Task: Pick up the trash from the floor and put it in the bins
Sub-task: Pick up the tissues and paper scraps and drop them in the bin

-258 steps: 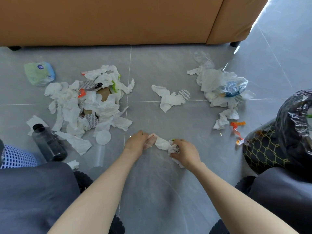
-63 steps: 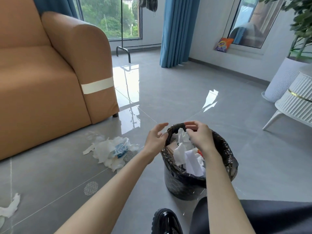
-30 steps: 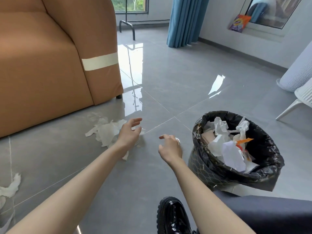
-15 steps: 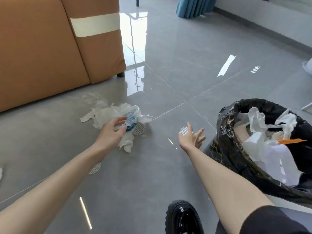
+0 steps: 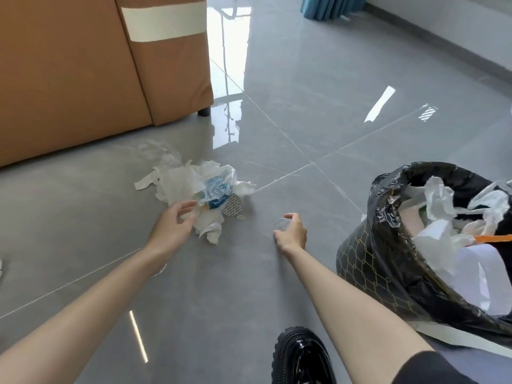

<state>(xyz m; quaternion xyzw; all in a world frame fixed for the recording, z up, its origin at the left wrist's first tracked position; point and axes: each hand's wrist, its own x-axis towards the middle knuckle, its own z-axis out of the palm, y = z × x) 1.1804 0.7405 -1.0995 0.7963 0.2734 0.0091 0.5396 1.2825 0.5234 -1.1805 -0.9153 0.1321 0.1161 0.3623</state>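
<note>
Left hand (image 5: 173, 227): grip wide, fingers spread and relaxed, holding nothing, fingertips at the near edge of the tissue pile (image 5: 182, 181) on the floor (image 5: 277, 120). Blue-and-white wrapper (image 5: 217, 189) lies in the pile just beyond the fingertips, patterned disc (image 5: 233, 208) to their right. Right hand (image 5: 292, 232): grip narrow, thumb and fingers curled round a small clear disc (image 5: 280, 224), low at the floor. Bin (image 5: 368, 261), black liner, stuffed with white paper, stands near that grip's right side. Orange sofa (image 5: 69, 79) well beyond the left hand. Black shoe (image 5: 302, 356) below the right forearm.
</note>
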